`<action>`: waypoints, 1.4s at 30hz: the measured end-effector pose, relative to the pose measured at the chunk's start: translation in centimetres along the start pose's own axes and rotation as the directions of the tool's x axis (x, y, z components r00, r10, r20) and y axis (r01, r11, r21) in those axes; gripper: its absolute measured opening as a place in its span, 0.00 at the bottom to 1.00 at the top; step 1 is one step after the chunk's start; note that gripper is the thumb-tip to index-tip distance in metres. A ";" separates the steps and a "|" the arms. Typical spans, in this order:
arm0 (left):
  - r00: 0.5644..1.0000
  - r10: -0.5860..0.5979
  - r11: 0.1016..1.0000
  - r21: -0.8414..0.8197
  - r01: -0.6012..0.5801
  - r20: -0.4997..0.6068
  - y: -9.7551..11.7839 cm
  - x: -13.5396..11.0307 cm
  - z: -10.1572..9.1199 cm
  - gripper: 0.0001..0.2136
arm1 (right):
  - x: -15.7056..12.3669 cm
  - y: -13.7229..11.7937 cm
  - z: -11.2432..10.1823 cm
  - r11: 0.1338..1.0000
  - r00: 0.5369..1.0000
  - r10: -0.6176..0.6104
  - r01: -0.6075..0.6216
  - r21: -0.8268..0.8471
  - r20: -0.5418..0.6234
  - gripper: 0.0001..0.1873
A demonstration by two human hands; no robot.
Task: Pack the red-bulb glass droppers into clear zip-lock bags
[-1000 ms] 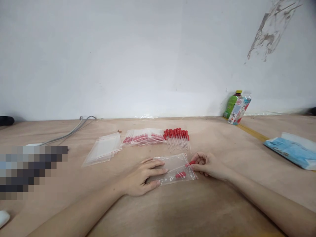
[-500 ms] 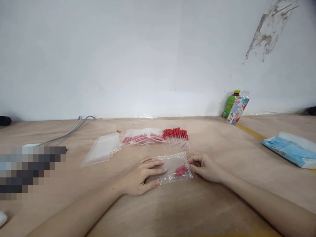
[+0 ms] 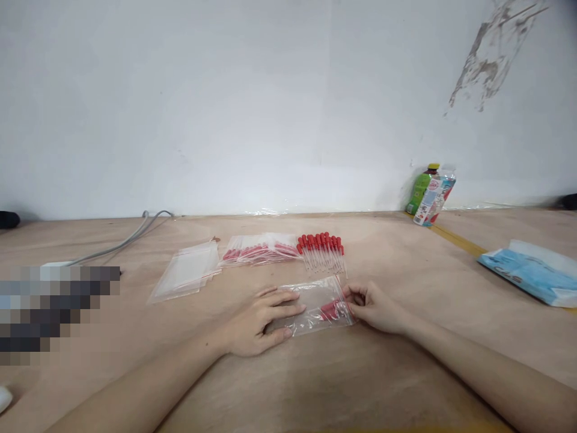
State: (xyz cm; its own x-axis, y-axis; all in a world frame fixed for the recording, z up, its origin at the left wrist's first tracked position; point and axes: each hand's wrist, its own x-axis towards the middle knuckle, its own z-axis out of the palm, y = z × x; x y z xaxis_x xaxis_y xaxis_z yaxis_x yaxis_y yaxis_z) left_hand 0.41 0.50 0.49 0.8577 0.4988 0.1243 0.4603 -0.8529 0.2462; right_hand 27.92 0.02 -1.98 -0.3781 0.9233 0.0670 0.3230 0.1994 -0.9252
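Note:
A clear zip-lock bag (image 3: 311, 328) with a red seal line lies flat on the table, its zip edge toward the right. Inside it are red-bulbed droppers (image 3: 330, 310), their red ends near the zip. My left hand (image 3: 261, 322) rests on the bag's left end with fingers spread flat. At the zip edge, my right hand (image 3: 372, 308) pinches the bag between thumb and forefinger. Beyond the hands are a row of loose droppers (image 3: 322, 249) with red bulbs and a pile of filled bags (image 3: 261, 248). Flat, unfilled bags (image 3: 187, 270) are stacked to the left.
Two bottles, a green one (image 3: 419, 192) and a clear printed one (image 3: 435, 201), lean by the wall at the back right. A blue and white packet (image 3: 532, 273) lies at far right. A grey cable (image 3: 121, 243) runs across the back left, near a pixelated area.
My right hand remains at the zip edge, its fingers shifted very slightly. The red bulbs in the bag look a little closer to the zip. My left hand stays put.

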 end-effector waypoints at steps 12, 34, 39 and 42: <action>0.999 0.039 0.999 0.008 -0.039 -0.021 -0.3 0.0 0.2 0.19 | 4.2 1.9 -5.6 0.944 0.820 0.191 -0.304 -0.127 -0.540 0.13; 1.000 0.015 1.000 -0.008 -0.015 -0.017 -0.1 0.0 0.2 0.19 | 11.2 1.6 -6.8 0.806 0.657 0.556 -0.577 0.135 -0.509 0.10; 0.999 0.018 1.000 -0.019 -0.019 -0.036 -0.2 -0.1 0.2 0.19 | 10.7 1.9 -7.0 0.842 0.669 0.516 -0.510 0.174 -0.535 0.11; 0.999 0.023 1.000 -0.020 -0.024 -0.034 -0.2 -0.1 0.2 0.19 | 10.3 2.1 -7.3 0.851 0.675 0.512 -0.482 0.208 -0.531 0.12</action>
State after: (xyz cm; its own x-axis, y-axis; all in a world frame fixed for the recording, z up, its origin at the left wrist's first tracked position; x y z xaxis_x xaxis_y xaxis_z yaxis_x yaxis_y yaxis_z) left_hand 0.33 0.57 0.23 0.8599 0.4839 0.1628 0.4350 -0.8613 0.2626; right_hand 31.05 12.38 -0.45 0.3705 0.8998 -0.2304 0.2763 -0.3436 -0.8976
